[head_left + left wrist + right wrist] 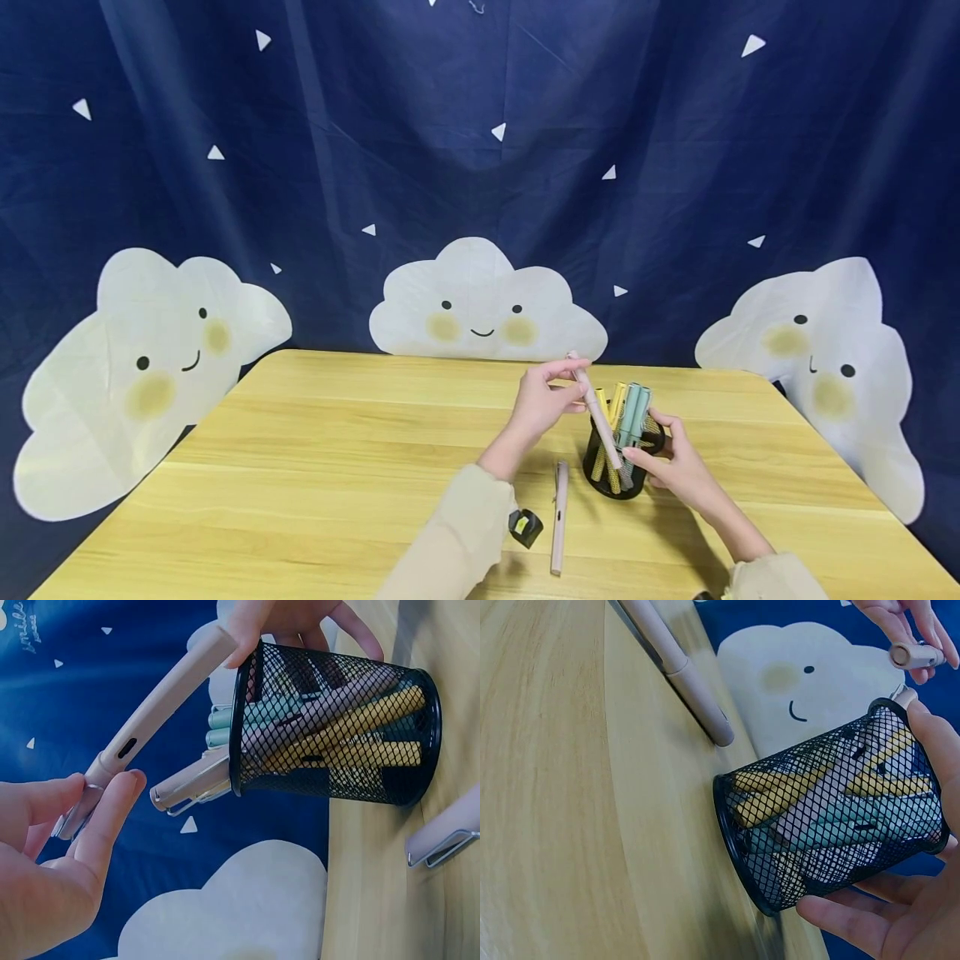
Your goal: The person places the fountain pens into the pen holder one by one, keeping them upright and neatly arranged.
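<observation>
My left hand [542, 402] pinches a pale pink pen [597, 412] by its clip end, slanted in front of a black mesh pen cup [409, 769]. In the left wrist view the pen's other end comes close to my right thumb. My right hand [678, 467] holds the cup from the right side, thumb near its rim and fingers around it. Inside the cup stand yellow pens [617, 404], green pens [634, 412] and at least one pink pen [191, 780]. A second pink pen [559, 517] lies on the table, left of the cup.
The wooden table [315, 467] reaches back to a dark blue curtain [420, 108] printed with white clouds and small triangles. A small black device [525, 527] sits by the left sleeve [457, 529].
</observation>
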